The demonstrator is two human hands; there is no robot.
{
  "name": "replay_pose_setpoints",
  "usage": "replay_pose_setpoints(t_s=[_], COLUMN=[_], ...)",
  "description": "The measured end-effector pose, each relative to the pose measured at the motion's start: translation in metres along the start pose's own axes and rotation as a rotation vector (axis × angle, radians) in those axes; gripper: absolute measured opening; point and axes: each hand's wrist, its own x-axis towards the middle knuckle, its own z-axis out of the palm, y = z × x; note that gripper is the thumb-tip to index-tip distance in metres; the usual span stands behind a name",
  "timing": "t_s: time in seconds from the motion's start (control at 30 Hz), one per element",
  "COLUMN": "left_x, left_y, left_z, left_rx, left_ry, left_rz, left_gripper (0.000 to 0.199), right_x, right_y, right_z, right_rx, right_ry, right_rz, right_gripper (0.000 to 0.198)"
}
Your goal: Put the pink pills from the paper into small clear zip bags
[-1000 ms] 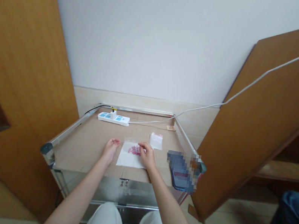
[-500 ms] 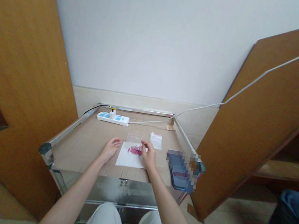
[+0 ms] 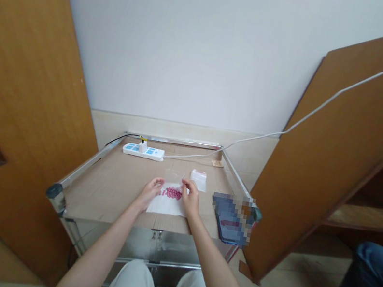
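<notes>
Pink-red beads (image 3: 173,193) lie loosely heaped on a white sheet (image 3: 162,206) on the cardboard-covered table top. A clear plastic bag (image 3: 173,176) is just beyond the beads, between my two hands. My left hand (image 3: 150,192) is at the sheet's left side, its fingertips closed at the bag's left edge. On the other side my right hand (image 3: 190,198) has thumb and fingers pinched at the bag's right edge, where a thin pale edge sticks up. The fingertips are small in view, and the hands partly cover the sheet.
A stack of clear bags (image 3: 199,180) lies beyond my right hand. To the right is a dark, pixelated flat object (image 3: 228,220). A white power strip (image 3: 143,151) sits at the back left, its cord running right. Metal rails (image 3: 240,181) edge the table. A person's leg (image 3: 369,286) shows far right.
My left hand has moved right and forward to the bag, and its fingers have closed. The bag now appears slightly raised. My right hand has stayed almost in place, still pinched.
</notes>
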Motion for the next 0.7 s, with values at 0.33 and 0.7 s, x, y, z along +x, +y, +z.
replay_pose_setpoints(t_s=[0.33, 0.7], left_x=[0.003, -0.022], left_y=[0.001, 0.054], left_z=[-0.006, 0.023], left_rx=[0.161, 1.205], left_ry=[0.154, -0.139], left_rz=[0.227, 0.771], left_gripper=[0.025, 0.074], right_x=[-0.001, 0.000], right_y=[0.000, -0.004], right_z=[-0.001, 0.000], right_rx=[0.020, 0.113], right_ry=[-0.024, -0.156], right_rz=[-0.026, -0.014], right_gripper=[0.023, 0.024])
